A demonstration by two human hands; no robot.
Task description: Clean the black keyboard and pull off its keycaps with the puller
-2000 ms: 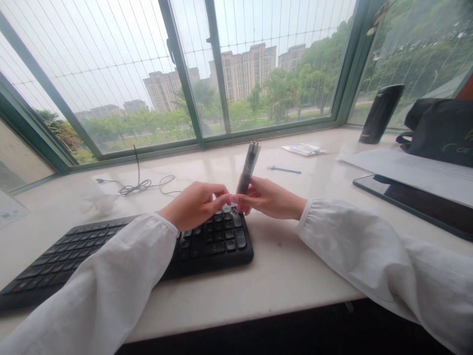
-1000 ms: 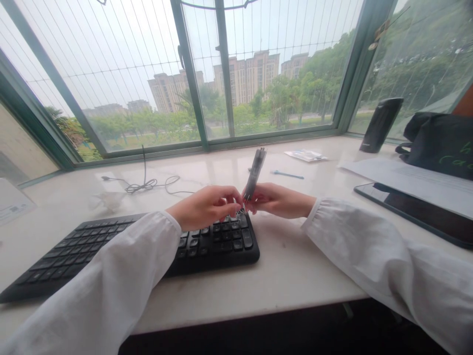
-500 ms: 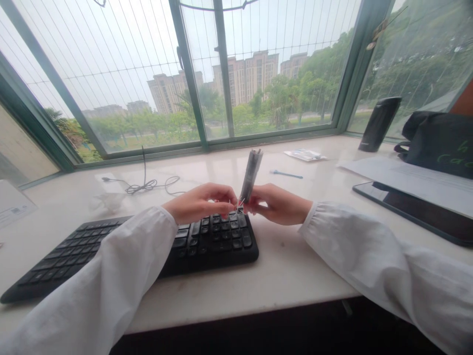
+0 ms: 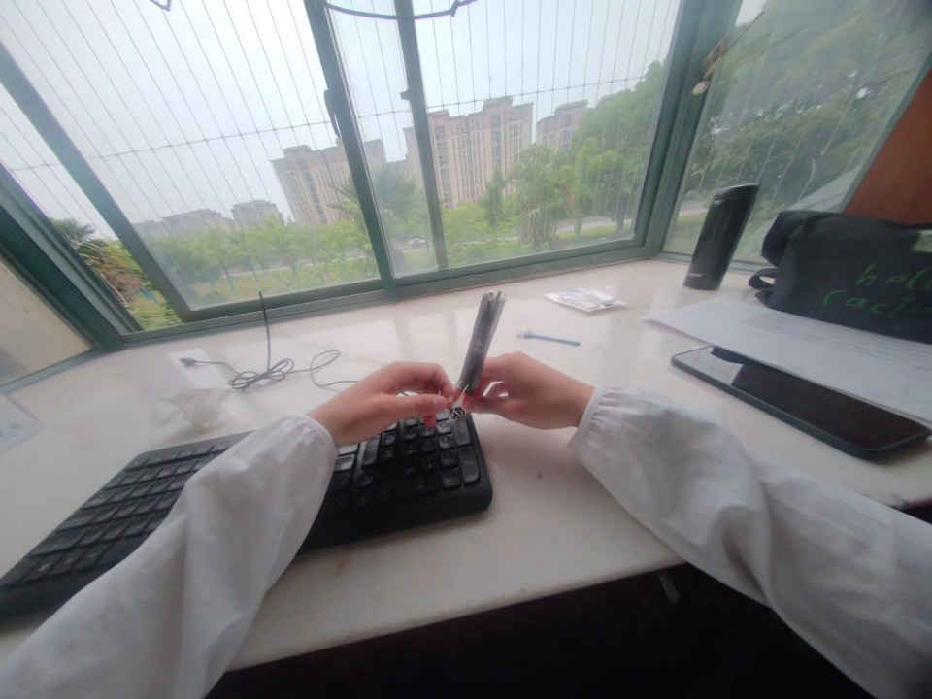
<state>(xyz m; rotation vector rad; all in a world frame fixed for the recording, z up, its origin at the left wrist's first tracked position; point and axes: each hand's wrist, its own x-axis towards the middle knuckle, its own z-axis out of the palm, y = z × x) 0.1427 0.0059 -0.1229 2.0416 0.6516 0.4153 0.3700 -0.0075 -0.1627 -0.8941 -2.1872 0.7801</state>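
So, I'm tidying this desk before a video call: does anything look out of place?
The thin cable lies loose and tangled on the white desk, its plug end free, and a crumpled white tissue or wrapper sits near it, like stray clutter.

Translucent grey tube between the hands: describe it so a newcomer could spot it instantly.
Under the window, find the black keyboard on the white counter. Above its upper right keys, the left hand and right hand meet at the lower end of a slim translucent grey tube, tilted nearly upright. It alone stands held up off the counter.
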